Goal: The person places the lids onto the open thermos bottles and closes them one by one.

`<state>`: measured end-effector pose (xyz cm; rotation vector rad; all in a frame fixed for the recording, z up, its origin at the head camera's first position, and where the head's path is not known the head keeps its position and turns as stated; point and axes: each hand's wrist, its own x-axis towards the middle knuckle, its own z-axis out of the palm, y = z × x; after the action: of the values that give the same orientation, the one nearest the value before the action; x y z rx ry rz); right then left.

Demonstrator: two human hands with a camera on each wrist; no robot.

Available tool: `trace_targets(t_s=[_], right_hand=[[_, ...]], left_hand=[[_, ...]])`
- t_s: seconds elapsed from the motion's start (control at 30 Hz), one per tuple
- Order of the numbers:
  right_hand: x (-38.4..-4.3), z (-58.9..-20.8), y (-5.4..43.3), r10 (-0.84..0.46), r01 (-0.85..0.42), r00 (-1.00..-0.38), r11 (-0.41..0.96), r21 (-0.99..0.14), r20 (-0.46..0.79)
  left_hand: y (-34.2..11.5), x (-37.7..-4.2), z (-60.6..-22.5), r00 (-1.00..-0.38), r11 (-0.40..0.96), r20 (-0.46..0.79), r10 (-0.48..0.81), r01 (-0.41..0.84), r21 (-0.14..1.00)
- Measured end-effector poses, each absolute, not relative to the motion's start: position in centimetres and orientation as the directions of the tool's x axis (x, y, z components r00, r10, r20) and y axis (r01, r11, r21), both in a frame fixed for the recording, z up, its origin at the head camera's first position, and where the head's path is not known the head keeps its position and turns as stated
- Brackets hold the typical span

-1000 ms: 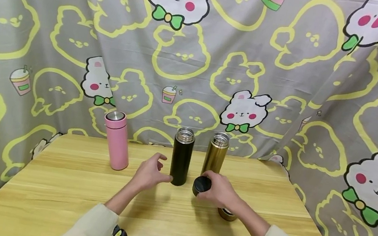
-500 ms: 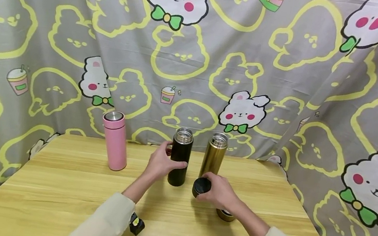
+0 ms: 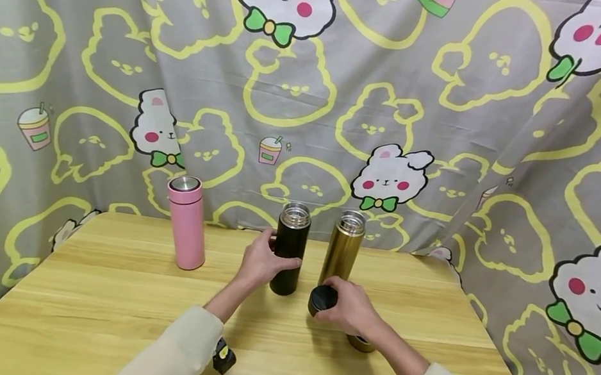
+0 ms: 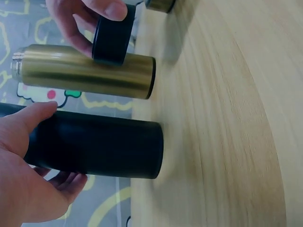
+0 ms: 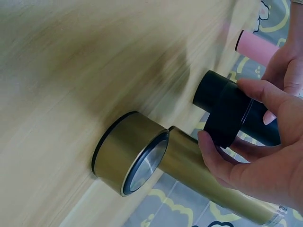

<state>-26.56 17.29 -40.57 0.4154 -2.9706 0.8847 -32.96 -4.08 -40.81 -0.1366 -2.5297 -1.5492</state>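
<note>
My left hand (image 3: 261, 264) grips a black thermos bottle (image 3: 290, 244) round its middle. The bottle stands upright on the table with its steel mouth uncovered. In the left wrist view, the thumb lies along its near side and the fingers curl behind it. With thumb and fingers my right hand (image 3: 350, 308) holds a black lid (image 3: 322, 301) by its sides, above the table and to the right of the black bottle. Behind that lid stands a gold thermos bottle (image 3: 344, 252), also uncovered. A gold lid (image 5: 132, 153) rests on the table, partly hidden by my right forearm in the head view.
A pink thermos bottle (image 3: 188, 226) with its lid on stands at the back left of the wooden table (image 3: 102, 307). A grey cartoon-print curtain (image 3: 315, 86) hangs right behind the table's back edge and along both sides.
My left hand has moved right and up from beside the black bottle and taken hold of its body. The right hand still holds the black lid in nearly the same spot.
</note>
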Motion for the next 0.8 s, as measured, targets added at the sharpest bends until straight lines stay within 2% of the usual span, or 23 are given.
trace_targets(t_s=[0.47,0.8], right_hand=[[-26.7,-40.4,17.4,-0.241,-0.252,-0.966,0.806,-0.536,0.092],[-26.8,-40.6,17.5,-0.236,-0.257,-0.966,0.806,-0.533,0.108]], left_hand=[[-5.1,-32.9,-40.6,-0.982,0.472,0.188,0.028,0.179,0.863],[-6.6,-31.3,-40.4,-0.962,0.439,0.208,0.18,0.267,0.858]])
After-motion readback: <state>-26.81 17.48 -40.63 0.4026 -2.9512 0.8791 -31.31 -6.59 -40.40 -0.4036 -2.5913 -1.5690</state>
